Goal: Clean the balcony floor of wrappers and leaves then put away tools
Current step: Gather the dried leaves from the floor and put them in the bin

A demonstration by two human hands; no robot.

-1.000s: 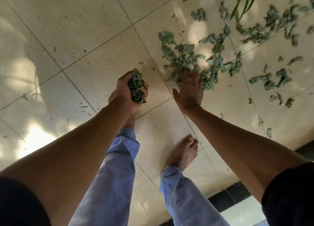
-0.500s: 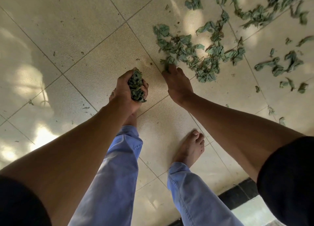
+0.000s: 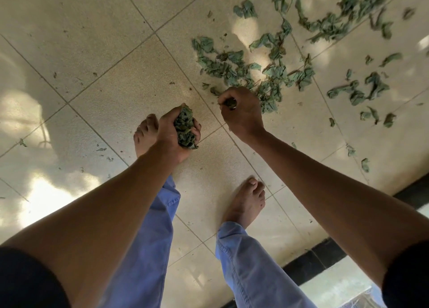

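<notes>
No text, label, brand or number can be read anywhere here.

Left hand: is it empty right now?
No, the left hand grips a packed wad of crumpled dry green leaves, its fingers curled round the bundle.

Single head-worn view, wide-angle, facing steeply down – near the tiled floor, perhaps crouched

Home balcony, pale tiled floor, dark border strip, scattered dry leaves
</notes>
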